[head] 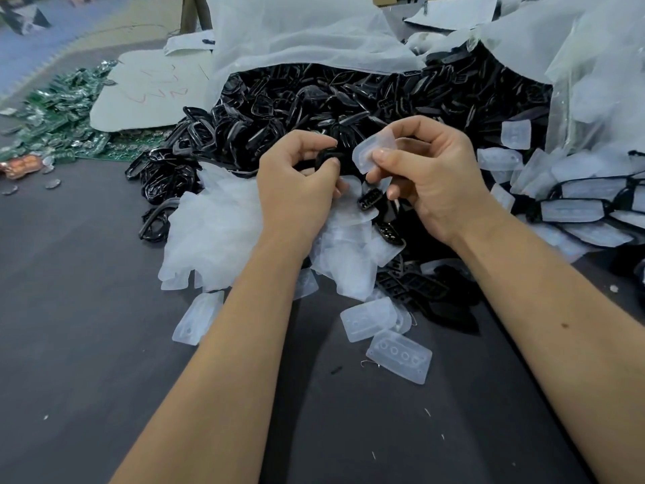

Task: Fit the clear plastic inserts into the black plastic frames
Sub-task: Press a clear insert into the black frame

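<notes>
At the frame's centre the left hand [296, 169] pinches a black frame [326, 158] and the right hand [424, 172] pinches a clear insert [370, 153] just beside it; square their outlines first, then press evenly

Your left hand [300, 176] covers most of the black frame [326, 158]. Frame pile [349, 96] runs under the plastic sheet [296, 36]. Circuit boards [59, 113] blurred.

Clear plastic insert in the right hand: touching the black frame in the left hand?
Apart. Head view shows dark background between the clear plastic insert and black plastic frame.
</notes>
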The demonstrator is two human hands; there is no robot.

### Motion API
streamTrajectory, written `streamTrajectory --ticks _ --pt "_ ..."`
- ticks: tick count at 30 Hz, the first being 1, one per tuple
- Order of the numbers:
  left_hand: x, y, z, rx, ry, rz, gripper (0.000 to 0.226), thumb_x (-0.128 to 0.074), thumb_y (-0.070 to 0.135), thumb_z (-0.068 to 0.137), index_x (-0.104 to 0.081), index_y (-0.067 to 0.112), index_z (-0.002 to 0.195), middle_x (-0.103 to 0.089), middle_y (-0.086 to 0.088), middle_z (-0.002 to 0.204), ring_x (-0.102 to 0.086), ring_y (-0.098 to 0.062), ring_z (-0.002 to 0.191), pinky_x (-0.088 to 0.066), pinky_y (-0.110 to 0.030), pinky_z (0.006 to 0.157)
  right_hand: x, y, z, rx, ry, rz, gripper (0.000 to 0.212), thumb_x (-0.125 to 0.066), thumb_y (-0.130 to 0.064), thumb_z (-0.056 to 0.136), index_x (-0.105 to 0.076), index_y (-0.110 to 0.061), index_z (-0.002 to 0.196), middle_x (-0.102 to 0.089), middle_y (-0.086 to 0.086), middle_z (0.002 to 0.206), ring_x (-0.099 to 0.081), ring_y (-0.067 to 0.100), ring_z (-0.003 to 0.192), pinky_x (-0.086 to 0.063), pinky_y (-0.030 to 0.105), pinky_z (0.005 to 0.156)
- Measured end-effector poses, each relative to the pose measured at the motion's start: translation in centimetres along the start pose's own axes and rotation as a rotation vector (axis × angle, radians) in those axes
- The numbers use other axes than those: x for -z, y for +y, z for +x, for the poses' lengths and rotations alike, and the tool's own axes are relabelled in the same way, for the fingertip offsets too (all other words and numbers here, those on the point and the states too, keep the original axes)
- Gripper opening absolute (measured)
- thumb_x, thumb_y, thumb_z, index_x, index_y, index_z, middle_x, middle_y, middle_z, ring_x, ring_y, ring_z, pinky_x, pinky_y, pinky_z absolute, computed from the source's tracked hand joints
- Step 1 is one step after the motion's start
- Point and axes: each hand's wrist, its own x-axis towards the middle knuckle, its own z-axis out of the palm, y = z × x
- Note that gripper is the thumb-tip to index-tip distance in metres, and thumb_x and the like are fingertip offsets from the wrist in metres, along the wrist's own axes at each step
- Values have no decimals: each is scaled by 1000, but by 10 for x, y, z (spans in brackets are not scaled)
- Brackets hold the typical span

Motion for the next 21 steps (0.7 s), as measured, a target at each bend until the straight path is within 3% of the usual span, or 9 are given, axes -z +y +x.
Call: streamTrajectory --ticks 5,10,15,19,21 --pt "-1 2 0 0 -16 -70 25 -66 -10 88 -76 8 103 -75 -10 94 -70 -15 56 -53 -23 56 0 1 0 16 39 -22 18 -73 4 90 -64 -10 86 -73 13 82 -74 20 69 -49 20 48" --pt "0 1 1 -2 -21 -91 26 -66 -10 89 -77 10 101 -76 -11 93 -71 -16 59 -53 -21 57 0 2 0 35 22 -47 17 -75 5 89 -68 -7 100 -75 10 84 -73 21 69 -48 21 46" --pt "0 0 0 21 -28 -106 25 -67 -9 90 -78 11 101 -76 -16 96 -72 -16 59 -54 -22 58 0 4 2 55 70 -141 8 -73 0 90 -73 -8 90 -69 15 86 -57 16 63 -38 23 44" --pt "-1 -1 0 35 -31 -98 25 -66 -10 90 -78 9 101 -77 -11 91 -71 -16 57 -55 -22 58 3 0 4 42 60 -84 9 -63 -3 97 -67 -10 92 -75 9 98 -70 19 80 -44 24 47" --pt "-2 0 0 38 -30 -85 26 -64 -9 91 -79 9 101 -77 -8 86 -71 -15 57 -55 -22 59 4 1 5 45 76 -105 9 -65 -3 97 -68 -9 92 -74 9 90 -67 17 72 -43 23 47"
